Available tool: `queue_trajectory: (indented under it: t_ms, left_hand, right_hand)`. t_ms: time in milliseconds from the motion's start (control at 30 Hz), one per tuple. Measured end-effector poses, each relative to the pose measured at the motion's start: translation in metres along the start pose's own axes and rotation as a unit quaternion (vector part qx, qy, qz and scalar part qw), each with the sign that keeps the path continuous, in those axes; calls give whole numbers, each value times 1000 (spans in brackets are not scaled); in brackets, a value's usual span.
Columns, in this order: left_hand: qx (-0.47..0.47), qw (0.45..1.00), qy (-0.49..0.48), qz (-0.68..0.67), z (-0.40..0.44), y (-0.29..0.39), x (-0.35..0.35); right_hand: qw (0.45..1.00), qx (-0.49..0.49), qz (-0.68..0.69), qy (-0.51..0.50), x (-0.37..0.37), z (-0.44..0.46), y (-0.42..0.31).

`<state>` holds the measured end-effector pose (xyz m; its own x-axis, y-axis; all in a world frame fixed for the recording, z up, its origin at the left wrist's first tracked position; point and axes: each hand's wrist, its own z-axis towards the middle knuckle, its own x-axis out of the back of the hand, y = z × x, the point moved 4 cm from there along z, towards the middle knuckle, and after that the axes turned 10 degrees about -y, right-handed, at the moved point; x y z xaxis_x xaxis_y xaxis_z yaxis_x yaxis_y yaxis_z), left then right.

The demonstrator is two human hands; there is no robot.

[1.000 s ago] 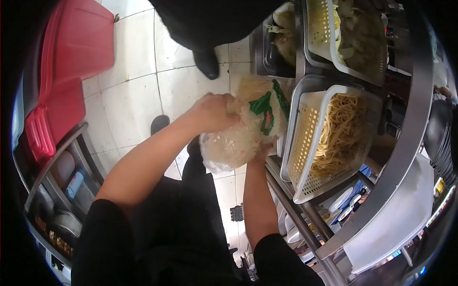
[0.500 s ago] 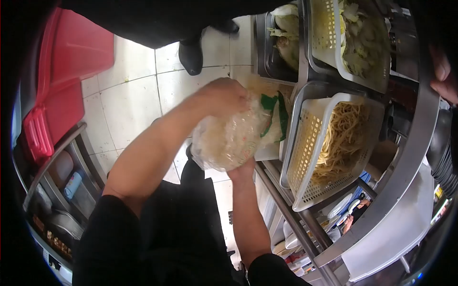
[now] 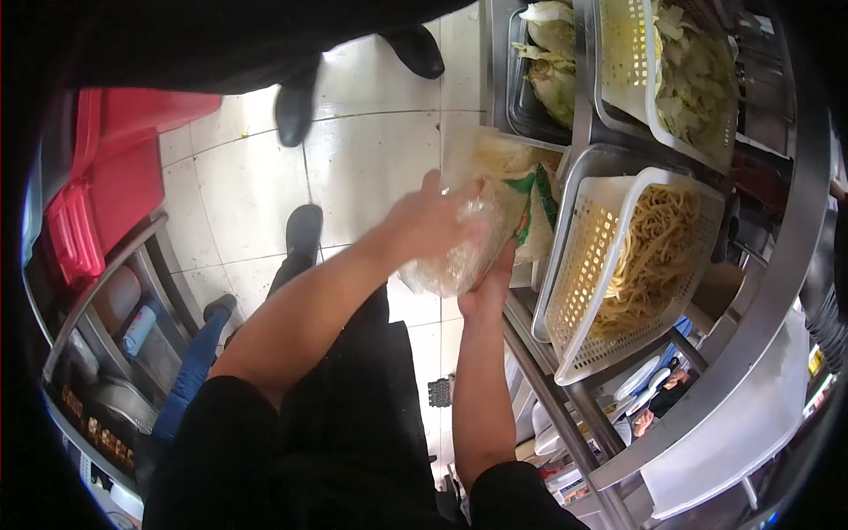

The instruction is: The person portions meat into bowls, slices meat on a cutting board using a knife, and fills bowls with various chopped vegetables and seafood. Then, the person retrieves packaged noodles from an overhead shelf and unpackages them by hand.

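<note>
A clear plastic bag (image 3: 450,256) with pale contents hangs between my hands at the edge of a light-coloured container (image 3: 556,157). Green printed film (image 3: 535,199) shows at the bag's right side, over that container. My right hand (image 3: 488,287) supports the bag from below and to the right, its fingers closed against the plastic and partly hidden behind it. My left hand (image 3: 439,219) lies over the top of the bag, touching it; motion smears its fingers. What is inside the bag cannot be made out.
A perforated white basket of noodles (image 3: 649,256) stands right of the bag. Beyond it are a basket of cut leaves (image 3: 693,79) and a tray of cabbages (image 3: 548,71). A metal rail (image 3: 565,415) runs below. Red bins (image 3: 115,194) stand left; another person's shoe (image 3: 296,110) is ahead.
Both hands and the bag sit farther right in view. The left hand has shifted lower over the bag. A blue trouser leg and shoe now show at the lower left.
</note>
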<state>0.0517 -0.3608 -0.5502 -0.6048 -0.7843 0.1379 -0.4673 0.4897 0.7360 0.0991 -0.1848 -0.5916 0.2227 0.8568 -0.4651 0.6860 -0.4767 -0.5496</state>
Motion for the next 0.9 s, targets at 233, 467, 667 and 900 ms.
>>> queue_trajectory:
  t_ms: [233,467,667,900]
  left_hand:
    - [-21,993,115,-6,-26,29,0]
    - [-44,957,285,-38,-76,8,20]
    - [-128,929,332,-99,-51,18,8]
    - [1,972,232,-48,-36,6,-4]
  right_hand:
    - [993,-21,-32,112,-40,-27,3]
    - [949,-104,-257,152,-8,-76,-8]
    - [865,104,-473,130,39,24,-45]
    - [943,8,-308,124,46,42,-16]
